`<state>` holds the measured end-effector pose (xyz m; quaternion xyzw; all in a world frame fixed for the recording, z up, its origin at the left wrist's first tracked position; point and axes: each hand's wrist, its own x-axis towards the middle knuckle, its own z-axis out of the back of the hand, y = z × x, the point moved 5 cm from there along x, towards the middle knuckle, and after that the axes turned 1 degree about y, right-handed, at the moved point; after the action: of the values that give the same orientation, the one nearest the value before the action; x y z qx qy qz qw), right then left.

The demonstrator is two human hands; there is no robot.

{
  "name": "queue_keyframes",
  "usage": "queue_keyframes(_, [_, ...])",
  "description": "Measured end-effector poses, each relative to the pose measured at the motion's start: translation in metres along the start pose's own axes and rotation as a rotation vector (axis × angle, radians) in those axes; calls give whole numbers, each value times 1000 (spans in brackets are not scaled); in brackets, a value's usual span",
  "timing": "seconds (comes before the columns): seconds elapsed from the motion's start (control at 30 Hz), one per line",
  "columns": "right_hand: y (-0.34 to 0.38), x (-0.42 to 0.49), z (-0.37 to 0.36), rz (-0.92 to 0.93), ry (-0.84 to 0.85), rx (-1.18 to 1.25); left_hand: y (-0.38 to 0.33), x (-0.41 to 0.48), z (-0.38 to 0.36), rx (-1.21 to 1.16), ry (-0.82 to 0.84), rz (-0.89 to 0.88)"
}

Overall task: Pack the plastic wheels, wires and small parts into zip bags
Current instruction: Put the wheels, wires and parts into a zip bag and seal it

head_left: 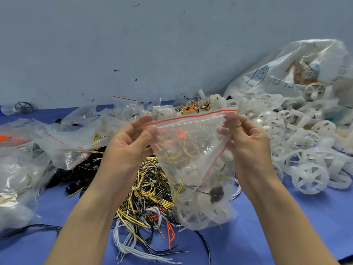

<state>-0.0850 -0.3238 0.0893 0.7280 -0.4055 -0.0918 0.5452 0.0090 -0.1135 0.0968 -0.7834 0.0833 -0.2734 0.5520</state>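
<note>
I hold a clear zip bag (pixel 198 155) with a red seal line up in front of me. My left hand (pixel 131 142) pinches its top left corner and my right hand (pixel 246 138) pinches its top right corner. Inside the bag lie a white plastic wheel, yellow wire, orange small parts and a dark part near the bottom. Under the bag a heap of yellow, black and white wires (pixel 147 197) covers the blue table (pixel 267 226). A pile of white plastic wheels (pixel 298 142) spreads out on the right.
Filled and empty zip bags (pixel 63 142) lie heaped on the left. A large white sack (pixel 298 73) leans on the grey wall at the back right. A black wheel (pixel 23 107) sits at the far left. Loose white and black wires (pixel 133 245) trail toward the near edge.
</note>
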Motion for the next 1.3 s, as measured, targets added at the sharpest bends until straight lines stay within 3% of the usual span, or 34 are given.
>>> queue_keyframes(0.23, [-4,0,-2,-38,79,62,10,-3,-9,116,-8,60])
queue_keyframes(0.47, [-12,-7,-12,-177,305,-9,12,-2,-10,130,-62,18])
queue_keyframes(0.87, [-12,-8,-12,-174,314,-5,19,0,-22,27,58,78])
queue_keyframes(1.3, [-11,-3,-10,-139,339,-38,24,4,-27,-13,21,71])
